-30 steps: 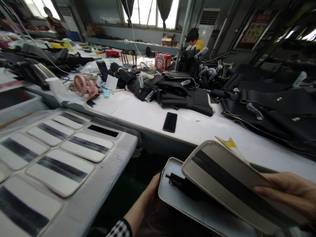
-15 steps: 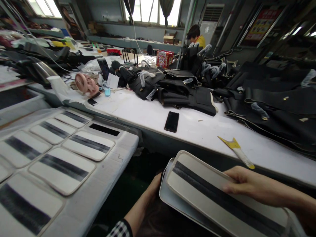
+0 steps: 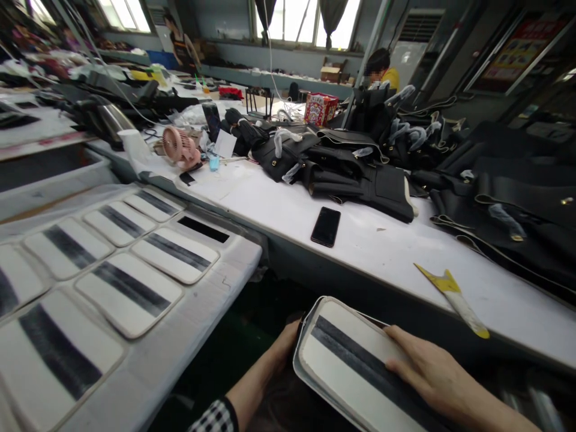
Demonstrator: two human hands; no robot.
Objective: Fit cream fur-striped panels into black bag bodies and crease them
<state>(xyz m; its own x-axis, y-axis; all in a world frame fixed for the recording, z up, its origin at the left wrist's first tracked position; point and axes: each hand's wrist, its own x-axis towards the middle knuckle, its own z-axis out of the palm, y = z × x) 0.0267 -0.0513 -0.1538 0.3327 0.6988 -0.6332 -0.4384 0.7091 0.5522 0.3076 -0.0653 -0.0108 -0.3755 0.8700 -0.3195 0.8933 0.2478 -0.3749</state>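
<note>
A pale panel (image 3: 333, 354) with rounded corners and a black stripe lies over a rimmed, light-lined piece (image 3: 302, 375), which looks like part of a bag. My right hand (image 3: 418, 363) grips the panel, thumb on its face and fingers over the far edge. At the near left corner of the rimmed piece is my left hand (image 3: 284, 347), closed around its edge with most fingertips hidden behind it. Dark brown material shows beneath both pieces. Similar striped panels (image 3: 175, 255) are laid out on the side table to the left.
A phone (image 3: 326, 227) and a yellow-ended tool (image 3: 452, 294) lie on the white workbench (image 3: 270, 207). Black bags (image 3: 360, 180) are heaped behind them. Further left stand a pink fan (image 3: 180, 147) and a kettle (image 3: 105, 120). A person (image 3: 382, 69) sits at the back.
My right hand has moved the striped panel down and left, so it now lines up more closely with the rimmed piece. My left hand keeps its hold. The view has swung slightly left.
</note>
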